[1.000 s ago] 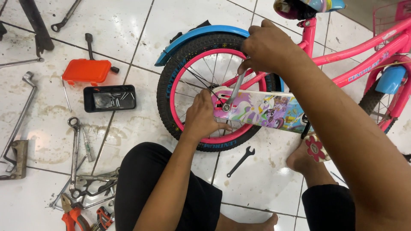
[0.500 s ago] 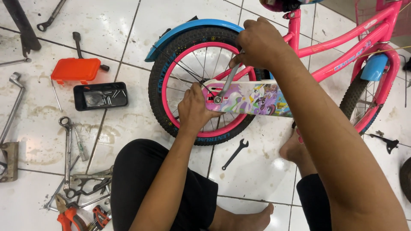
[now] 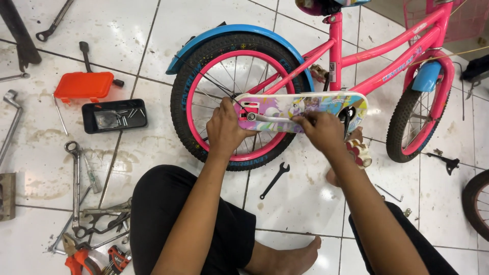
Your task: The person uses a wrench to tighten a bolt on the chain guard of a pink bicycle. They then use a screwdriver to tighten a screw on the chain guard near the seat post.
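Note:
A small pink bicycle (image 3: 387, 66) stands on the tiled floor with a blue rear fender (image 3: 224, 33) over a black tyre with a pink rim (image 3: 204, 76). A colourful printed chain guard (image 3: 305, 107) runs along its side. My left hand (image 3: 224, 130) presses against the rear end of the guard near the wheel hub. My right hand (image 3: 321, 130) grips the handle of a silver wrench (image 3: 270, 118) that lies level, its head on the nut at the rear axle.
A black spanner (image 3: 274, 181) lies on the floor below the wheel. To the left sit an orange box lid (image 3: 84, 85), a black tray of bits (image 3: 113, 116), long wrenches (image 3: 75, 178) and pliers (image 3: 86, 257). Another wheel (image 3: 476, 203) shows at right.
My right hand has swung the wrench handle down from above the wheel to a level position along the chain guard. The view has shifted, showing more of the bicycle's front.

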